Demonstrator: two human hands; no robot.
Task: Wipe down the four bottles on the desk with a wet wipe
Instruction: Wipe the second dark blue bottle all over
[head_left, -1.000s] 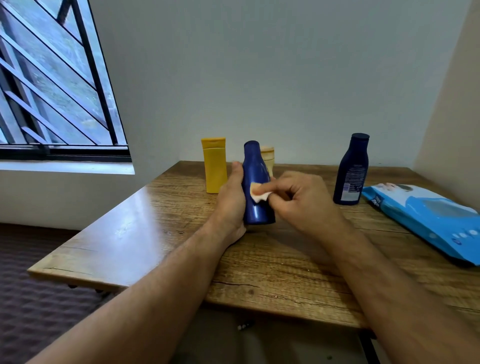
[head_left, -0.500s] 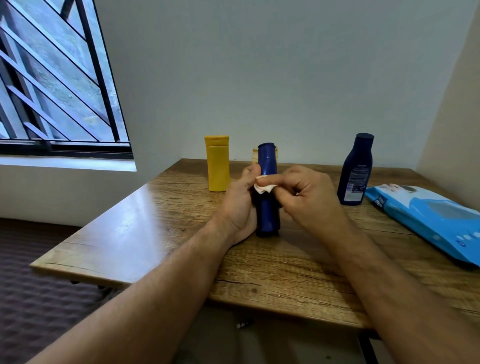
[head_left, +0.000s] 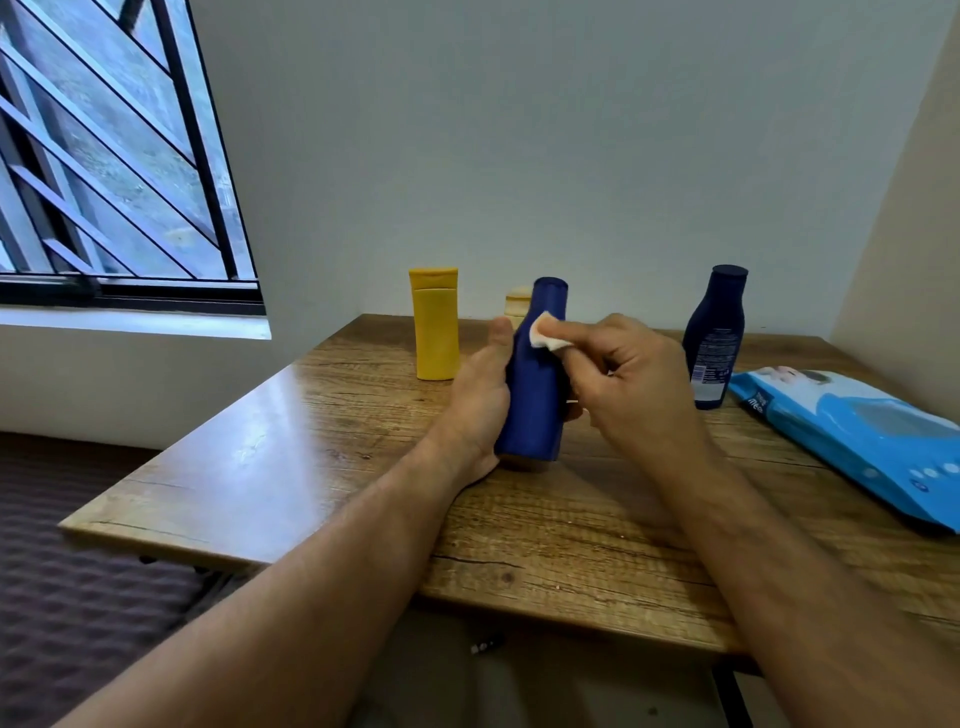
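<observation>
Head view: one wooden worktop (head_left: 291, 457), set against a pale wall beside one barred window (head_left: 104, 171). One blue wipes pack (head_left: 852, 436) lies flat at the right edge. Bottles counted: four. One yellow bottle (head_left: 435, 325) stands upright at the back; one dark navy bottle (head_left: 716, 338) stands upright just left of the pack; one beige bottle (head_left: 517, 304) is mostly hidden behind the fourth. That fourth, the blue bottle (head_left: 535, 384), is tilted slightly, base at the worktop. Left hand (head_left: 475, 410) wraps round its lower body, thumb up its side. Right hand (head_left: 631, 379), fingers curled, pinches one small white wet wipe (head_left: 545, 335) against the bottle's neck.
</observation>
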